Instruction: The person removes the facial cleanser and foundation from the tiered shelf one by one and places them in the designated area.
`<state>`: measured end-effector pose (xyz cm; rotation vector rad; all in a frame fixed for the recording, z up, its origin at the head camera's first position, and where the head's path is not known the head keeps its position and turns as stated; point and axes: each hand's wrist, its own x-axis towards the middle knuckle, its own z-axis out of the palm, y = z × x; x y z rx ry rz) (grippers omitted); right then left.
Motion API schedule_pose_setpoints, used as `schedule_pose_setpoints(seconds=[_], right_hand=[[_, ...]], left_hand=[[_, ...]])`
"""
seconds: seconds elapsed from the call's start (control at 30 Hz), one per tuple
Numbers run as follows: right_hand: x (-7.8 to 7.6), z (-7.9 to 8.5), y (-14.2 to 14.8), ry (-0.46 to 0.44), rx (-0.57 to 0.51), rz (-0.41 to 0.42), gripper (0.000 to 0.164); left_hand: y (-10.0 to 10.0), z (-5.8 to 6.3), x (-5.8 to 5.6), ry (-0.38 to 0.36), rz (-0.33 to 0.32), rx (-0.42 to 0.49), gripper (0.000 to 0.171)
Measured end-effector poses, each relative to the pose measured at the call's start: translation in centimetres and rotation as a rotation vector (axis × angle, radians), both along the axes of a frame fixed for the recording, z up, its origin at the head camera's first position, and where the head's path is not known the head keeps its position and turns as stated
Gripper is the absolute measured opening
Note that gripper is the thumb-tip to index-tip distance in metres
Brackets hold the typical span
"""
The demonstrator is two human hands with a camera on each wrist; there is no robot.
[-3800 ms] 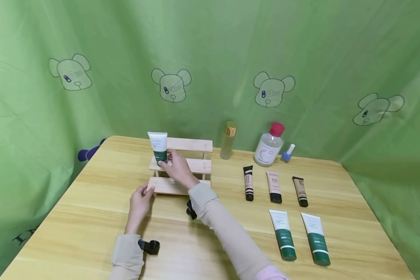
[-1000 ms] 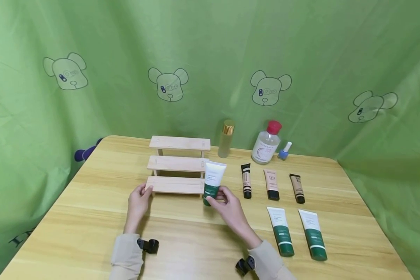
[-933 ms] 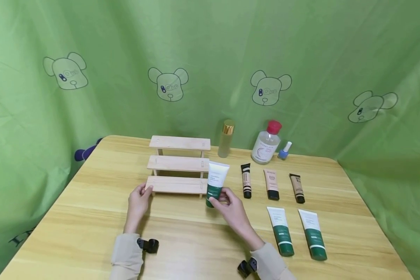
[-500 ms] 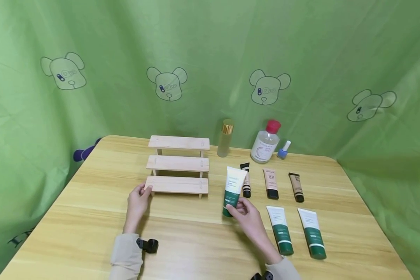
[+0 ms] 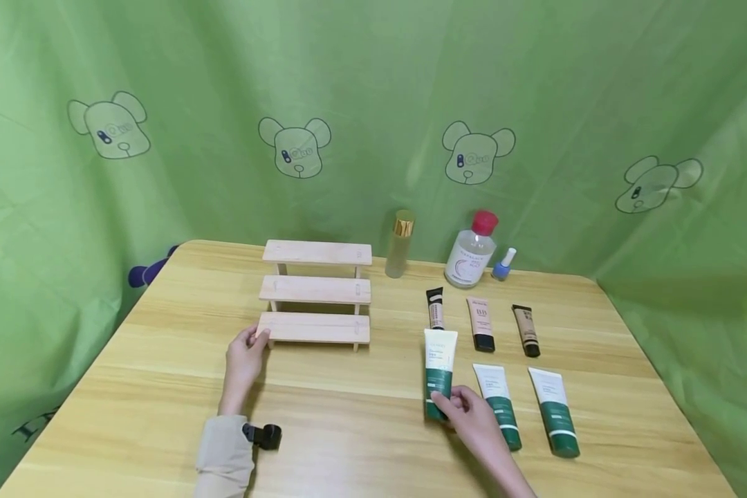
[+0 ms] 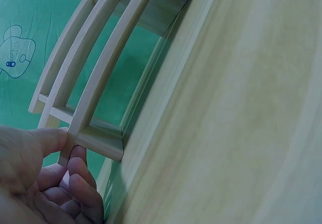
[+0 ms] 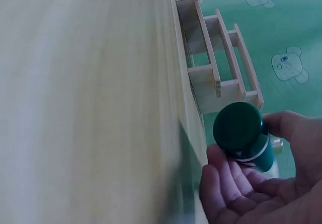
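My left hand (image 5: 243,363) pinches the left end of the lowest step of a three-tier wooden display rack (image 5: 314,328). In the left wrist view, the thumb lies above the step's end (image 6: 75,133) and curled fingers are below it. My right hand (image 5: 476,423) holds a white-and-green squeeze tube (image 5: 439,363) near its green cap, between thumb and fingers. The tube stands nearly upright, right of the rack, and covers the lower part of a black-ended small tube (image 5: 435,309). Its round cap (image 7: 238,127) faces the camera in the right wrist view.
Two similar white-green tubes (image 5: 498,404) (image 5: 555,411) lie at the right, the nearer one partly behind my right hand. A pink BB tube (image 5: 481,321) and a brown tube (image 5: 526,328) lie behind them. A gold-capped bottle (image 5: 400,245), red-capped bottle (image 5: 471,256) and blue nail polish (image 5: 503,266) stand along the back.
My right hand has carried the white-and-green tube from the rack's middle step rightward and nearer to me. My left hand has kept its hold on the rack's lowest step.
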<state>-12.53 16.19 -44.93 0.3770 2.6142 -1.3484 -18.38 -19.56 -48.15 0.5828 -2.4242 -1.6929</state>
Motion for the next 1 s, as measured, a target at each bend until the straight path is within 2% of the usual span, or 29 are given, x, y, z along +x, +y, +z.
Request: schedule_pose_setpoints(seconds=[0.23,0.47,0.63,1.0], right_hand=[[1.1,-0.9,1.1,-0.088,0.075,0.014,0.042],[1.4,-1.2,1.2,-0.135,0.073,0.018,0.042],[1.2,-1.3,1.2,-0.134,0.084,0.024,0.041],[1.0,-1.4,1.2,-0.07,0.151,0.027,0.045]], left_hand=[[-0.1,0.1,0.1,0.019,0.005,-0.007,0.046],[-0.1,-0.1,0.2,0.042,0.016,-0.007,0.045],[-0.1,-0.2,0.1,0.033,0.008,-0.002,0.045],[0.0,-0.2,-0.1,0.022,0.011,-0.006,0.045]])
